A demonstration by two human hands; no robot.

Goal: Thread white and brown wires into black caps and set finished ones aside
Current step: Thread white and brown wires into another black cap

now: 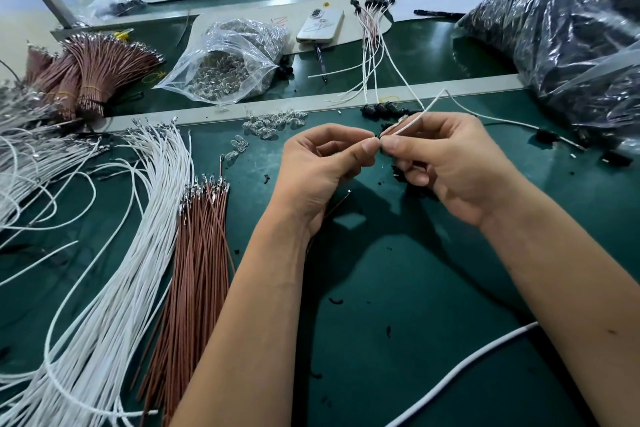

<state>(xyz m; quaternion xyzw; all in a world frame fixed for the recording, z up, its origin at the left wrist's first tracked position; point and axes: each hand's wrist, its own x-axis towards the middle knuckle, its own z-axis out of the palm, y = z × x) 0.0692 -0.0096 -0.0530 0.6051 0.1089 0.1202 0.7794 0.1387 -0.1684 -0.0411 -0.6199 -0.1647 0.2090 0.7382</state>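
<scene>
My left hand point(322, 166) and my right hand point(450, 163) meet over the green mat, fingertips pinched together. The right hand pinches a white wire point(415, 120) that runs up and right from its fingers, alongside a brown one. My left hand's thumb and forefinger pinch the wire's tip; a brown wire end point(341, 201) shows below its palm. Small black caps point(401, 173) lie under the right hand, partly hidden. Loose white wires point(131, 236) and brown wires point(201, 253) lie on the left. Finished wires with black caps point(372, 28) lie at the back.
A clear bag of small transparent parts point(225, 59) sits behind, with loose ones point(273, 121) near the mat's edge. A phone point(320, 26) lies at the back centre. A large bag of black parts point(568, 38) fills the right. Bundled brown wires point(93, 73) stand at far left.
</scene>
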